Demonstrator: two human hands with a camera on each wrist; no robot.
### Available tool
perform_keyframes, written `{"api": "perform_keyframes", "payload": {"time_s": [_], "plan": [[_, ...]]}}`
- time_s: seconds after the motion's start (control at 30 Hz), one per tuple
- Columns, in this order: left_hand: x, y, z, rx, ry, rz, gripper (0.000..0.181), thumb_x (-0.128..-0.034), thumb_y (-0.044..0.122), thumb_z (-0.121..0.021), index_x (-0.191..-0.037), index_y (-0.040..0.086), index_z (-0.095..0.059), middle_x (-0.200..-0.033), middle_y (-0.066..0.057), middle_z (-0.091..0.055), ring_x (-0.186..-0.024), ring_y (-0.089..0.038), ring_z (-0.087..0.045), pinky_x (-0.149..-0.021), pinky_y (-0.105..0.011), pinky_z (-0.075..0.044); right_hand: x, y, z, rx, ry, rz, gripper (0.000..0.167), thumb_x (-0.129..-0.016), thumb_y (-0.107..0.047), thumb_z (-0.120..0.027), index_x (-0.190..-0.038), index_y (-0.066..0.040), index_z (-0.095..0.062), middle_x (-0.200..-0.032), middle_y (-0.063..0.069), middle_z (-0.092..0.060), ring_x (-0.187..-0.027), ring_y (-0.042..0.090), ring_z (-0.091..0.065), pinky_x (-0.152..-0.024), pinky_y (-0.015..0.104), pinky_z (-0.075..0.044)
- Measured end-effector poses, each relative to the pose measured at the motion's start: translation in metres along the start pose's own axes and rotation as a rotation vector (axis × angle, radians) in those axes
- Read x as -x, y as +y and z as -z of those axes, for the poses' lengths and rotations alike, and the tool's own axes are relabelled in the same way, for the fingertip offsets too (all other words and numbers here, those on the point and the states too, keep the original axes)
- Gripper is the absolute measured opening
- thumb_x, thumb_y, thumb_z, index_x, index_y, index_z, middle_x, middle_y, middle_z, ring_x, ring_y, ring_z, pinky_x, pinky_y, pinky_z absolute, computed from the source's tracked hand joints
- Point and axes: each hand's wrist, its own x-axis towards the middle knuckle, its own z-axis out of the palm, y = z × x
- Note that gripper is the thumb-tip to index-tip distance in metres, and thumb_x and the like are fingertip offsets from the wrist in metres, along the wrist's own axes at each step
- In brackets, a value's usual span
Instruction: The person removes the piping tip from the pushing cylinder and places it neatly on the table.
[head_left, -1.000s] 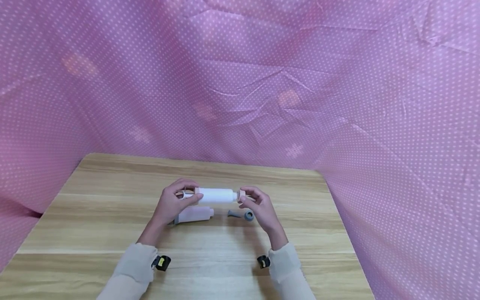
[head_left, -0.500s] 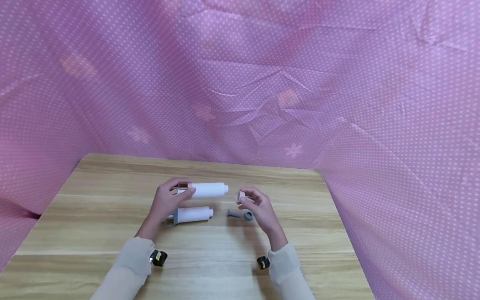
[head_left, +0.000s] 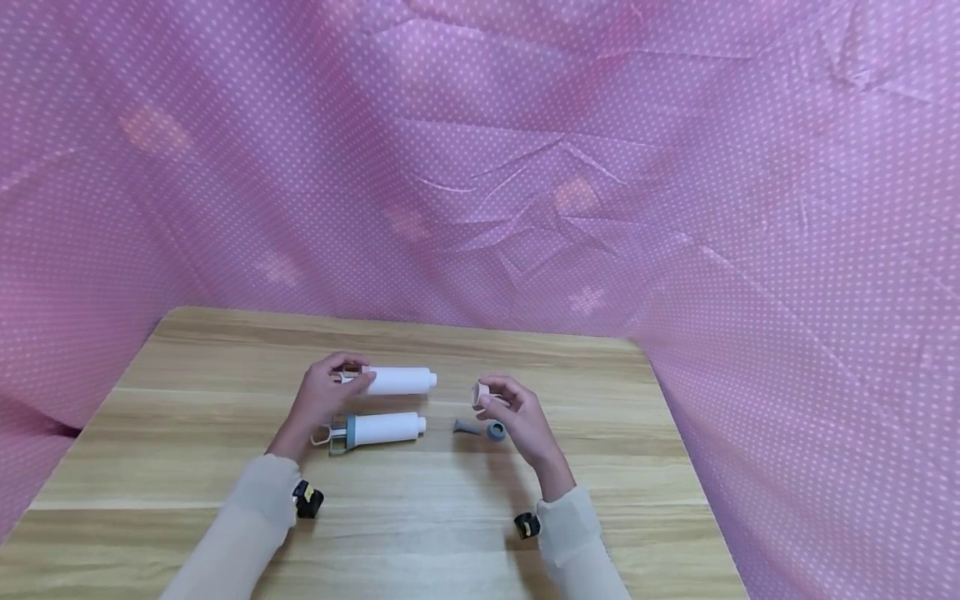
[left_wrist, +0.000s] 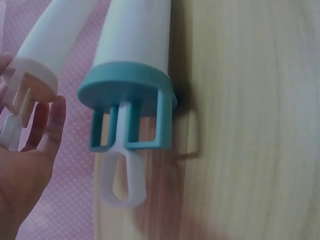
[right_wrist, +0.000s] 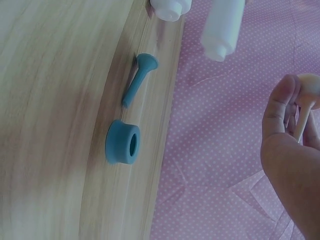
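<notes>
My left hand point(head_left: 318, 396) pinches the pink collar point(left_wrist: 37, 72) of a white large-barrelled syringe point(head_left: 401, 381), which points right. Whether its barrel touches the table cannot be told. My right hand point(head_left: 525, 412) holds a small pink ring cap point(head_left: 480, 395) between thumb and fingers, apart from the syringe tip; a thin pink stem point(right_wrist: 303, 119) shows by its palm. Nearer me lies a second white syringe point(head_left: 386, 427) with a teal collar point(left_wrist: 125, 82) and a white loop handle point(left_wrist: 122, 177). Right of it are a teal flared nozzle point(head_left: 467, 427) and a teal ring cap point(head_left: 496, 431).
Everything lies on a wood-grain table point(head_left: 420, 533). Pink dotted cloth point(head_left: 480, 167) hangs behind and along both sides. A small black camera point(head_left: 307, 500) sits at the left wrist and another camera point(head_left: 527, 525) at the right wrist.
The pink-collared syringe has come away from the ring cap and moved left with my left hand, uncovering the teal-collared syringe's handle. My right hand has stayed nearly in place, holding the cap.
</notes>
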Motion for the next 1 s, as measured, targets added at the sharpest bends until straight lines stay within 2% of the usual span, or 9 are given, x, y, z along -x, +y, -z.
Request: {"api": "perform_keyframes", "payload": {"time_s": [0.3, 0.53, 0.77, 1.0], "plan": [[-0.009, -0.007, 0.003, -0.039, -0.023, 0.066, 0.054, -0.0910, 0.053, -0.072, -0.123, 0.010, -0.067, -0.125, -0.015, -0.062, -0.113, -0.033, -0.058, -0.086, -0.041, -0.056, 0.003, 0.001, 0.002, -0.019, -0.006, -0.016, 0.035, -0.099, -0.007, -0.064, -0.130, 0.010, -0.056, -0.109, 0.011, -0.063, -0.094, 0.025, -0.068, -0.085, 0.037, -0.058], [-0.016, -0.014, 0.003, -0.049, -0.044, 0.067, 0.043, -0.0936, 0.044, -0.073, -0.119, 0.009, -0.067, -0.121, -0.016, -0.063, -0.109, -0.032, -0.060, -0.079, -0.033, -0.057, 0.005, 0.001, 0.004, -0.022, -0.019, -0.022, 0.036, -0.100, -0.007, -0.064, -0.130, 0.010, -0.055, -0.110, 0.011, -0.063, -0.093, 0.020, -0.067, -0.086, 0.037, -0.058], [-0.021, -0.015, 0.000, -0.046, -0.071, 0.045, 0.045, -0.0937, 0.037, -0.075, -0.124, 0.005, -0.068, -0.116, -0.015, -0.066, -0.105, -0.031, -0.060, -0.080, -0.034, -0.055, 0.006, 0.002, 0.006, -0.025, -0.016, -0.020, 0.035, -0.100, -0.005, -0.063, -0.130, 0.011, -0.055, -0.111, 0.012, -0.063, -0.094, 0.025, -0.067, -0.086, 0.038, -0.058], [-0.021, -0.020, -0.003, -0.055, -0.093, 0.070, 0.040, -0.0939, 0.030, -0.075, -0.123, 0.004, -0.068, -0.116, -0.016, -0.066, -0.107, -0.031, -0.059, -0.083, -0.033, -0.054, 0.006, 0.003, 0.008, -0.019, -0.016, -0.024, 0.034, -0.100, -0.006, -0.063, -0.129, 0.010, -0.056, -0.110, 0.012, -0.063, -0.094, 0.024, -0.067, -0.086, 0.039, -0.058]]}}
